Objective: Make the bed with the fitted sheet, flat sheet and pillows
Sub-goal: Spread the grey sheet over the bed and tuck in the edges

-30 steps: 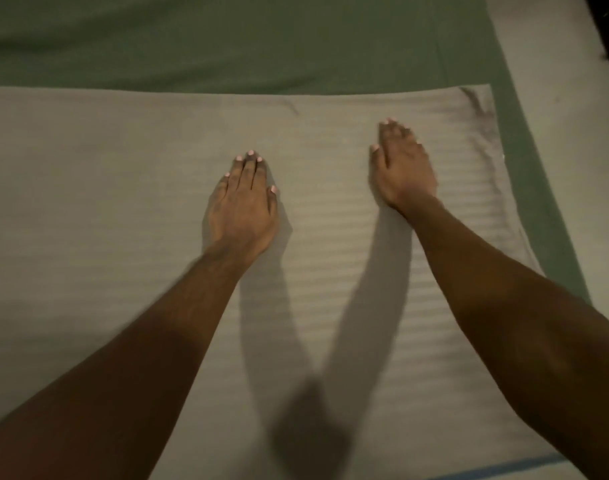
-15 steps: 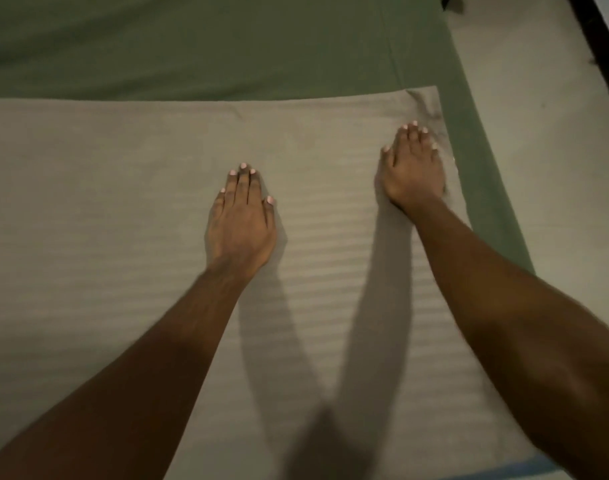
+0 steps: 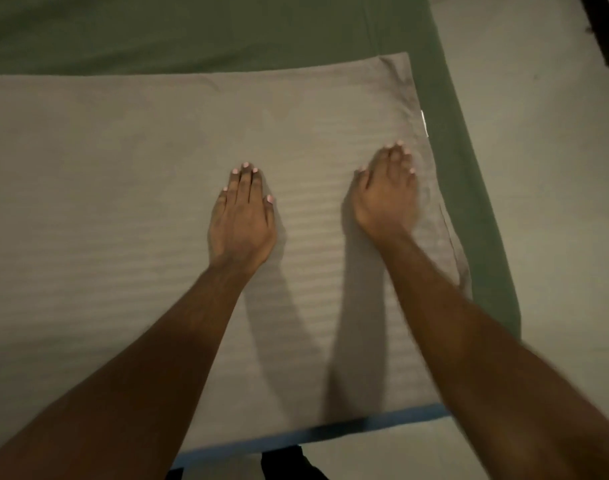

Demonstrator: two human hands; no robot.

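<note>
A beige striped flat sheet point(image 3: 123, 188) lies spread over the near part of the bed. Beneath it a green fitted sheet point(image 3: 199, 29) covers the mattress and shows at the far side and along the right edge. My left hand point(image 3: 242, 220) rests palm down on the beige sheet near its middle, fingers straight and together. My right hand point(image 3: 384, 192) presses flat on the same sheet close to its right edge, fingers straight. No pillow is in view.
A small white tag point(image 3: 424, 123) sticks out at the beige sheet's right edge. A blue strip point(image 3: 382, 422) runs along the bed's near edge. Pale floor point(image 3: 545, 168) lies to the right, with a dark object point(image 3: 608, 29) at the top right corner.
Both hands have slid toward me over the beige sheet, still flat. The view has shifted, so more of the bed's right edge and the blue near edge shows.
</note>
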